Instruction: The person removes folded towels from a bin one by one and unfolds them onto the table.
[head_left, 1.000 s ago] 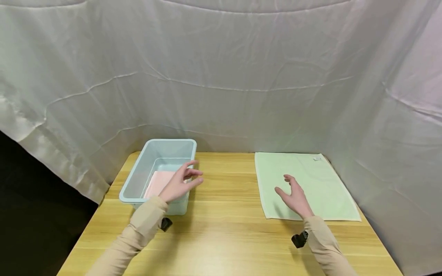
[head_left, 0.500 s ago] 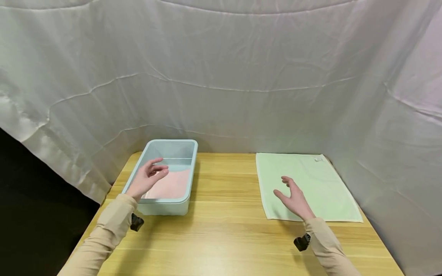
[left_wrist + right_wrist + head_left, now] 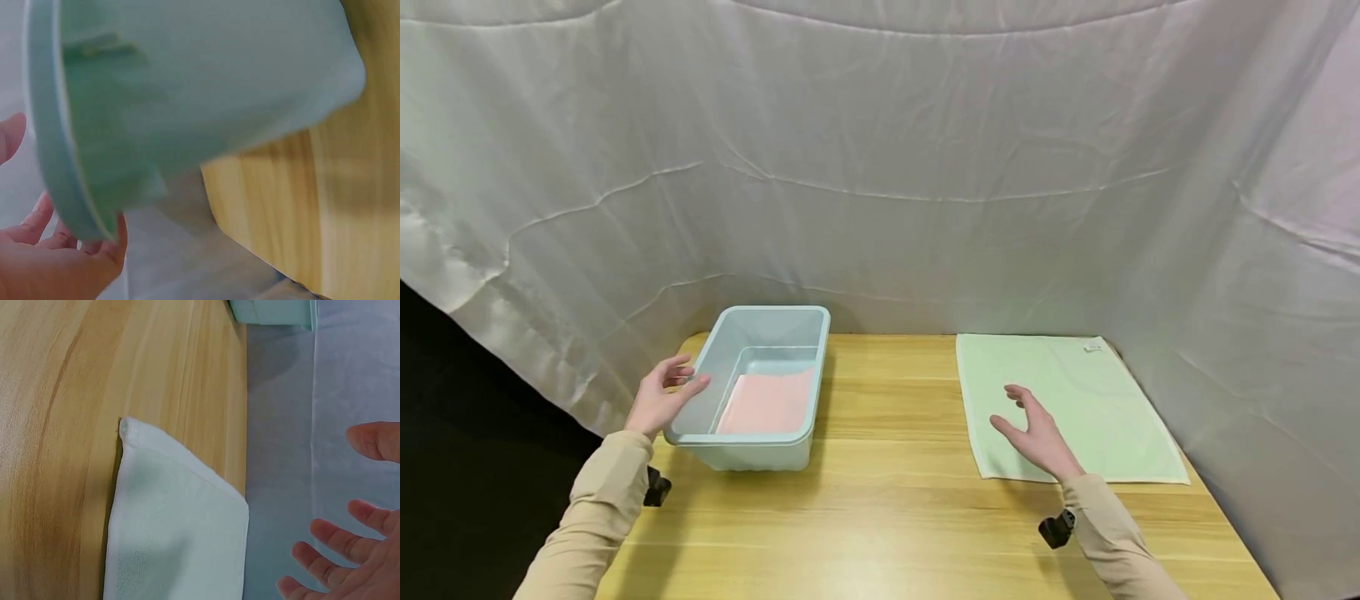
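A pale blue plastic bin stands at the left of the wooden table, with a folded pink cloth on its bottom. My left hand is at the bin's left rim, fingers loosely bent and thumb apart from them. In the left wrist view, the fingers of the left hand are close beside the rim; contact cannot be told. A light green towel lies spread flat at the right. Over its left part hovers my right hand, fingers spread and slightly bent, holding nothing.
The wooden table runs between the bin and the towel. A pale grey curtain encloses the back and sides. Dark space lies beyond the table's left edge. Each wrist carries a small black camera.
My left hand has moved left across the bin, from its right side to its left rim. The pink cloth shows more fully. My right hand has barely moved over the towel.
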Demonstrator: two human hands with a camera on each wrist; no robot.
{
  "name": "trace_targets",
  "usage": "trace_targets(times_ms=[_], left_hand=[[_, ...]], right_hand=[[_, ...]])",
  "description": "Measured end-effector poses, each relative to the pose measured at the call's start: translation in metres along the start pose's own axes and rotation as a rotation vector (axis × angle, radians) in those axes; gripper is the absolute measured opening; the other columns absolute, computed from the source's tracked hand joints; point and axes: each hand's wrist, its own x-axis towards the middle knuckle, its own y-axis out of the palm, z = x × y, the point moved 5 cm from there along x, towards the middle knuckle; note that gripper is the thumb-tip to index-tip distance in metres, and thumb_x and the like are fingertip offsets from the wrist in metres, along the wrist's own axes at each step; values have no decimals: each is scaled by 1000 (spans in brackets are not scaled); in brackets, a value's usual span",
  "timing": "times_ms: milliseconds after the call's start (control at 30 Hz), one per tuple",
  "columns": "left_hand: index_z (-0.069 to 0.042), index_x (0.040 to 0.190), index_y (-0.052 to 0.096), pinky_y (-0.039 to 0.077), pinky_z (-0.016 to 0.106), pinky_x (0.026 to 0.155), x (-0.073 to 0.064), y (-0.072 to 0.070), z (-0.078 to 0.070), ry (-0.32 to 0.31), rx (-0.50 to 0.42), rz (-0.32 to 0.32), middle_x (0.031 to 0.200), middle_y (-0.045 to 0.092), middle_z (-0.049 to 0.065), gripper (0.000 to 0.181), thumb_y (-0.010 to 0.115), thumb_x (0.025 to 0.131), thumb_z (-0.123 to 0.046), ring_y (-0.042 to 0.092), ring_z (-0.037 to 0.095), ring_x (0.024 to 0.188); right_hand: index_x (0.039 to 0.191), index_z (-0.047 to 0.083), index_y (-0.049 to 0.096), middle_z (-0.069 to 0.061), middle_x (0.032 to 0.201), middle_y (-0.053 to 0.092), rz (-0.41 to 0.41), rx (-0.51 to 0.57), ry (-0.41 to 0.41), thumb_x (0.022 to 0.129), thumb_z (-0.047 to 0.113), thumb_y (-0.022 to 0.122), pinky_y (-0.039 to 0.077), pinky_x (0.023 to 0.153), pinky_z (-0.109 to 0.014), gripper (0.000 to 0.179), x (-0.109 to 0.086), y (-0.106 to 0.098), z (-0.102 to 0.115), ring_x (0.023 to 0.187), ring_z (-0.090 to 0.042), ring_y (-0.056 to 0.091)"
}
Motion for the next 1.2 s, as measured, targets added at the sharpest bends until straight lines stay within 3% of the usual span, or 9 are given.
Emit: trace_targets(times_ms=[167,267,400,533,700,1200], left_hand=[[8,147,39,42,4,74,-1,-4,12,-39,-20,10,138,50,32,67,66,98,-28,49,-5,94],[10,146,40,44,5,74,-1,-4,18,-66,-25,28,139,50,34,66,67,97,-26,47,-11,89],[12,144,42,47,8,74,-1,-2,22,-109,-21,75,141,50,36,66,67,97,-25,50,-4,93],[15,140,46,53,13,73,-1,1,21,-90,-39,109,132,56,36,62,69,95,-21,53,-7,87],[17,138,48,56,16,72,-3,7,17,-61,-84,129,121,65,28,61,73,92,-15,55,-10,82],[12,141,48,56,17,76,-7,36,8,-64,-165,177,129,60,31,64,74,91,-17,62,-4,83]], right_hand=[[150,-2,36,-31,149,45,5,-2,-5,101,30,60,41,105,-66,63,-1,1,0,137,-50,42],[150,-1,36,-32,148,45,7,-6,-4,101,30,60,42,105,-66,63,-1,1,0,136,-50,42],[150,-1,36,-31,148,45,9,-13,-3,101,31,60,42,105,-66,63,-1,2,0,136,-50,42],[150,0,37,-31,148,45,11,-12,0,101,31,60,42,105,-65,62,-2,2,-1,136,-49,42],[150,1,37,-31,149,45,13,-14,1,101,31,60,42,105,-65,62,-2,2,-3,136,-49,42],[150,1,37,-31,149,45,18,-13,-8,101,31,60,43,104,-65,62,-3,3,-1,136,-50,43]])
